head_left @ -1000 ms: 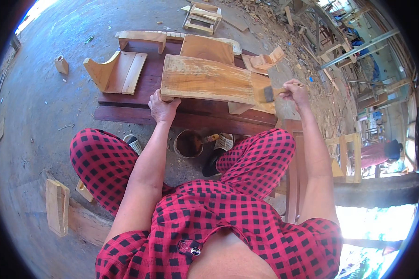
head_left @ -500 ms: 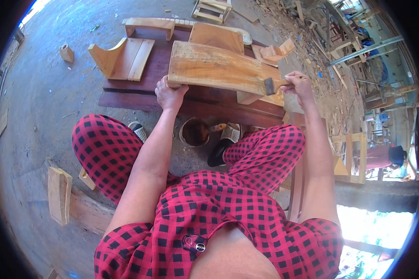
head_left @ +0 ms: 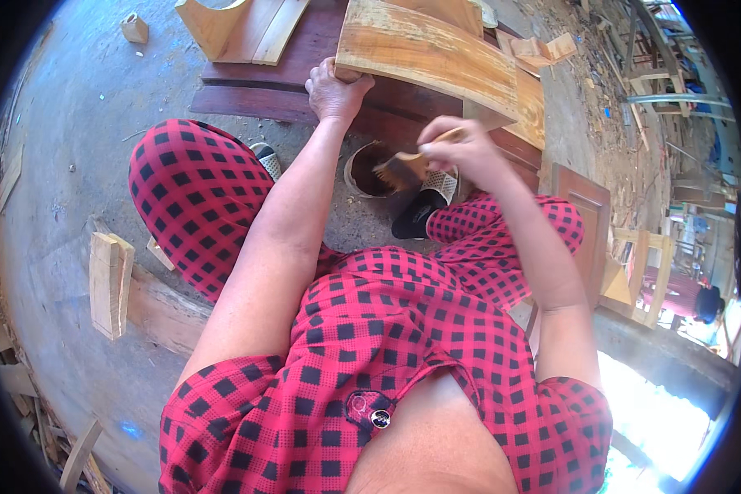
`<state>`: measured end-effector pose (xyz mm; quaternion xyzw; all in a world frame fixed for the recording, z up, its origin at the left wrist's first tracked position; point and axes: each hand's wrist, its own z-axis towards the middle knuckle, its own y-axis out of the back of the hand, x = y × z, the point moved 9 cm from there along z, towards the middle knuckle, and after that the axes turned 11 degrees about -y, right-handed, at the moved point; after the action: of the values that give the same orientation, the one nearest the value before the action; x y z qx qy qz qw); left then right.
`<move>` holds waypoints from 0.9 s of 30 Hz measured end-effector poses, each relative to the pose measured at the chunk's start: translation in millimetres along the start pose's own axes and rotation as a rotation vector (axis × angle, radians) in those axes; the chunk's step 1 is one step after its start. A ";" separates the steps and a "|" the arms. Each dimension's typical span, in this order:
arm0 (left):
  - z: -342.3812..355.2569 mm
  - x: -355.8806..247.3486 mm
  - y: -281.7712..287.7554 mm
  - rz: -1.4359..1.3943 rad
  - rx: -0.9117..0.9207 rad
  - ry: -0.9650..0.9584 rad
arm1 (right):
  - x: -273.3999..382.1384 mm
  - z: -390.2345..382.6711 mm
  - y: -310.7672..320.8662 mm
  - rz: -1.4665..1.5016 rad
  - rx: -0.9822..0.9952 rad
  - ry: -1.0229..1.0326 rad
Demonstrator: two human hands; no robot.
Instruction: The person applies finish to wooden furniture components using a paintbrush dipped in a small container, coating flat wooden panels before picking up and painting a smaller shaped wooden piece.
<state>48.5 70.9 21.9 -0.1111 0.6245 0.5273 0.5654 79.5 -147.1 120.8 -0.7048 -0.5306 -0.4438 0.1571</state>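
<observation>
My left hand (head_left: 337,92) is closed on the near left corner of a curved wooden board (head_left: 420,53), its fingers partly hidden under the edge. The board's face is streaked light and honey brown. In my right hand (head_left: 463,148) is a paintbrush (head_left: 402,171) with a wooden handle and dark bristles, gripped between thumb and fingers. Its bristles point down and left, above the right rim of a round pot (head_left: 354,179) on the ground between my feet. The inside of the pot looks dark brown.
Dark red planks (head_left: 251,101) lie under the board. An angled wooden piece (head_left: 243,29) rests on them at left, and small wooden parts (head_left: 543,49) sit at right. A block (head_left: 135,29) and a wedge-shaped piece (head_left: 110,284) stand on the floor. Another person (head_left: 675,288) is far right.
My right hand has brought the paintbrush from the board's right end down and left to the pot. My left hand keeps its hold on the board. The view has tilted downward.
</observation>
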 end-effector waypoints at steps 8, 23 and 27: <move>-1.8 3.9 1.9 -0.001 -0.017 -0.008 | -128.1 98.9 -53.6 0.014 -0.355 -0.116; -2.4 -1.1 4.2 0.006 -0.068 -0.048 | -173.4 106.5 -62.0 -0.257 -0.413 -0.113; -2.8 -3.4 5.0 0.011 -0.055 -0.034 | -163.5 100.4 -59.3 -0.198 -0.405 -0.119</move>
<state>44.3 69.2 26.9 -0.1142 0.6008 0.5493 0.5695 65.8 -154.0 -79.5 -0.6913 -0.5058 -0.5121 -0.0635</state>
